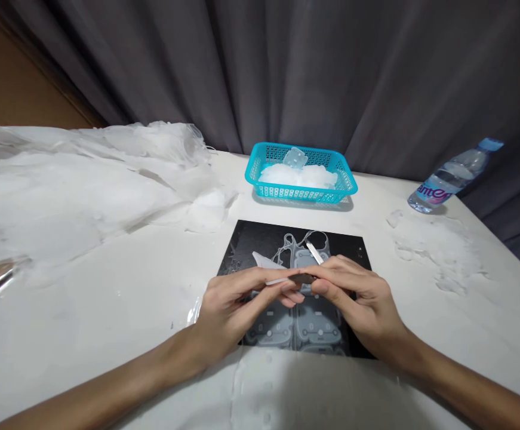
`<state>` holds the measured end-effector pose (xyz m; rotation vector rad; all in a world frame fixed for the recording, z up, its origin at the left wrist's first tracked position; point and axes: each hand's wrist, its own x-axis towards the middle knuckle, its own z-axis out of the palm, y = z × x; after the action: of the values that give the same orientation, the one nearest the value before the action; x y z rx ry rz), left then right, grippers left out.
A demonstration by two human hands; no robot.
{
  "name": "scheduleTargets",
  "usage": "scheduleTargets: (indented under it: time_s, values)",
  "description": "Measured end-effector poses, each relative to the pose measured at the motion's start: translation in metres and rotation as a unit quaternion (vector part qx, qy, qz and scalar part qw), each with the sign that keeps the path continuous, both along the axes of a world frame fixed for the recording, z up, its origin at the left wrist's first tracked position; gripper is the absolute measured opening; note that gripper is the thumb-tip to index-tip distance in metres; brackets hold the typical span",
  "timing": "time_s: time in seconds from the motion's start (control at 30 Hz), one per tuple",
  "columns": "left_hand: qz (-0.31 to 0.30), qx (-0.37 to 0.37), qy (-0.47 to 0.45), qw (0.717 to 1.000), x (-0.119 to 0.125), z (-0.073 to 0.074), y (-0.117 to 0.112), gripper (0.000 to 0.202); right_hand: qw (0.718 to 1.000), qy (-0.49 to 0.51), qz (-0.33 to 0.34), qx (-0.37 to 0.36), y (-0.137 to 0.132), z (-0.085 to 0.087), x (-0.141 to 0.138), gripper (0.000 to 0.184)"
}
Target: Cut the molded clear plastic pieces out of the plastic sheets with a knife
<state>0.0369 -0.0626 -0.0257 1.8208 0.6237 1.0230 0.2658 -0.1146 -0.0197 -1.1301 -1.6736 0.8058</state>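
Note:
Over the black board, my left hand is closed on a thin, translucent white piece, pinched between thumb and fingers. My right hand is closed too, its fingertips meeting those of the left. A slim, silvery tool sticks out beyond the right fingers; its kind is unclear. Between the two hands shows a small dark flat part, and I cannot tell whether it belongs to that tool. On the board lies a clear molded sheet with rounded shapes, partly hidden by my hands. Thin loops of trim curl at its far end.
A blue basket at the back holds several translucent pieces. Stacked white translucent sheets cover the left side. To the right stand a water bottle and a spread of clear scraps. A grey curtain hangs behind the table.

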Motion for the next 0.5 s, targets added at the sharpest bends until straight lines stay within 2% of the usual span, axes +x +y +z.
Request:
scheduleTargets:
  time_s: [0.2,0.33,0.5]
  values:
    - [0.0,-0.002,0.006,1.0,0.001,0.002,-0.001,0.031,1.0,0.01,-0.013,0.0,0.0,0.001,-0.003,0.026]
    - [0.008,-0.042,-0.005,0.999,0.004,0.002,0.0,0.025,0.999,0.023,-0.032,-0.026,0.001,0.004,-0.005,0.023]
    - [0.013,-0.07,-0.008,0.997,0.005,0.001,0.001,0.021,0.994,0.047,-0.092,-0.037,0.017,0.006,0.013,0.029]
